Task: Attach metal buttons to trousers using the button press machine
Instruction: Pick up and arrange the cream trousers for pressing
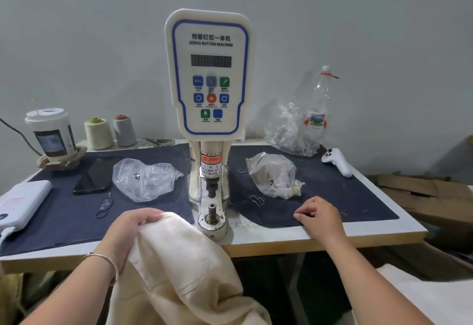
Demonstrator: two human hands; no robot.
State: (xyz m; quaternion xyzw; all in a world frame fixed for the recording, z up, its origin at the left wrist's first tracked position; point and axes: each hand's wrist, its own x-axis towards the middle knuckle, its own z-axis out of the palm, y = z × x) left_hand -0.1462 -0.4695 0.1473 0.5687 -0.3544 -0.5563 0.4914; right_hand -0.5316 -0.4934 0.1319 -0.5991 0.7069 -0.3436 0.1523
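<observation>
The left hand (128,232) grips a bunched fold of the cream trousers (179,268) at the table's (332,239) front edge, just left of the press (210,125) base. A clear bag (146,178) lies behind it. The right hand (318,216), fingers curled, empty, rests on the dark mat (345,196) near the front edge.

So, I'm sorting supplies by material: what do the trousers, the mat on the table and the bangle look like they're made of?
Trousers: cream woven cloth, matte, visible ribbed weave, probably cotton. Mat: dark navy fabric, matte, with lint and loose threads on it. Bangle: thin and shiny, likely metal.
</observation>
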